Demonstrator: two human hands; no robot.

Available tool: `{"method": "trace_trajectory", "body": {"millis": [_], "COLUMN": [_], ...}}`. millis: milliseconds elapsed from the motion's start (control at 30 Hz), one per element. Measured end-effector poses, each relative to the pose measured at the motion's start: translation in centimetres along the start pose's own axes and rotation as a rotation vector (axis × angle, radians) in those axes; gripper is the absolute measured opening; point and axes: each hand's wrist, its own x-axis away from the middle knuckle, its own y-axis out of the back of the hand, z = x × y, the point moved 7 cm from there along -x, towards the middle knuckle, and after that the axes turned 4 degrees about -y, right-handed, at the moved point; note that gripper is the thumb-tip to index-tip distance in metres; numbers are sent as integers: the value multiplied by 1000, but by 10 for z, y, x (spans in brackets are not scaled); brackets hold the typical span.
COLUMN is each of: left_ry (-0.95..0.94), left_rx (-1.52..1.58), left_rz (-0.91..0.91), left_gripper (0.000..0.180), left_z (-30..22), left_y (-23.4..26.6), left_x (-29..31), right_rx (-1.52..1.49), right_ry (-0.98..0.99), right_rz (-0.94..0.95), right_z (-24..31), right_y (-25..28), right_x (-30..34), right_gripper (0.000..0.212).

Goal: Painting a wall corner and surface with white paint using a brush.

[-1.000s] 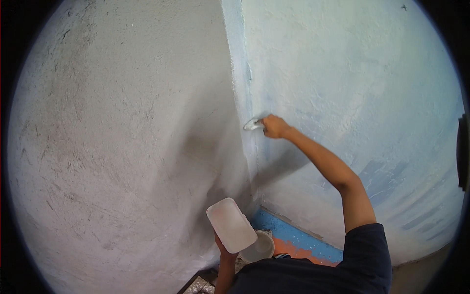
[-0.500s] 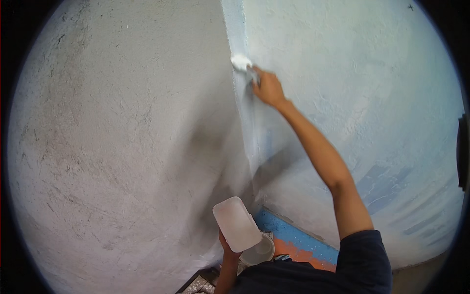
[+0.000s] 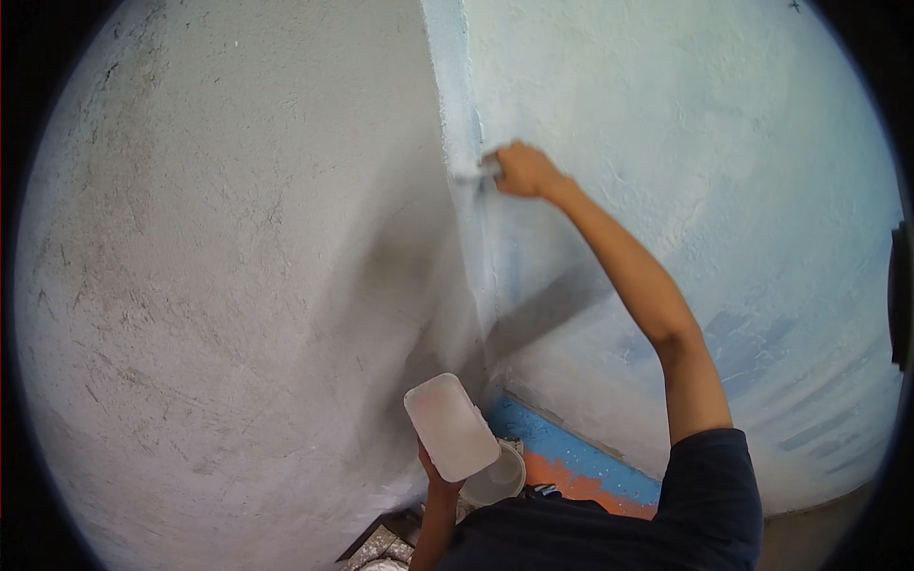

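Since the head view is all we have, we read everything from it. In it, the brush (image 3: 471,175) lies at nine o'clock from the fingers of our right hand (image 3: 526,171), its head over the pale strip (image 3: 454,90) that runs down the corner between the grey wall (image 3: 248,228) and the bluish wall (image 3: 628,105). Its long axis runs roughly from three o'clock to nine, the outer end dipping slightly, so it crosses the strip rather than following it. We see our right fingers closed around the handle; the brush is blurred, and we cannot tell whether its tip touches the surface. Our left hand (image 3: 437,473) is much farther from the strip's upper part, holding the tub (image 3: 452,430) from its lower left side; most of those fingers are hidden behind it, so we cannot tell how they are spread. The tub sits at about six o'clock from the brush, well apart, its long axis tilted from eleven to five. Between four and five o'clock from the tub we see a bucket (image 3: 501,481).
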Motion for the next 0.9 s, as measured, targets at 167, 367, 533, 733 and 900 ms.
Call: {"method": "trace_trajectory", "body": {"millis": [167, 367, 533, 733, 900], "left_ry": [-6, 9, 25, 124, 91], "left_rx": [39, 69, 113, 122, 134], "left_rz": [17, 8, 61, 141, 88], "left_gripper": [90, 91, 92, 95, 96], "left_z": [-11, -6, -17, -12, -21], "left_y": [-4, 1, -7, -13, -22], "left_x": [5, 4, 11, -2, 8], "right_rx": [-267, -219, -103, -75, -97], "right_ry": [-253, -71, -133, 83, -96], "right_rz": [-166, -427, 131, 41, -123], "right_z": [26, 9, 15, -20, 22], "right_y": [98, -64, -174, -87, 75], "right_x": [-25, 43, 110, 42, -19], "right_gripper": [45, 52, 50, 45, 47]}}
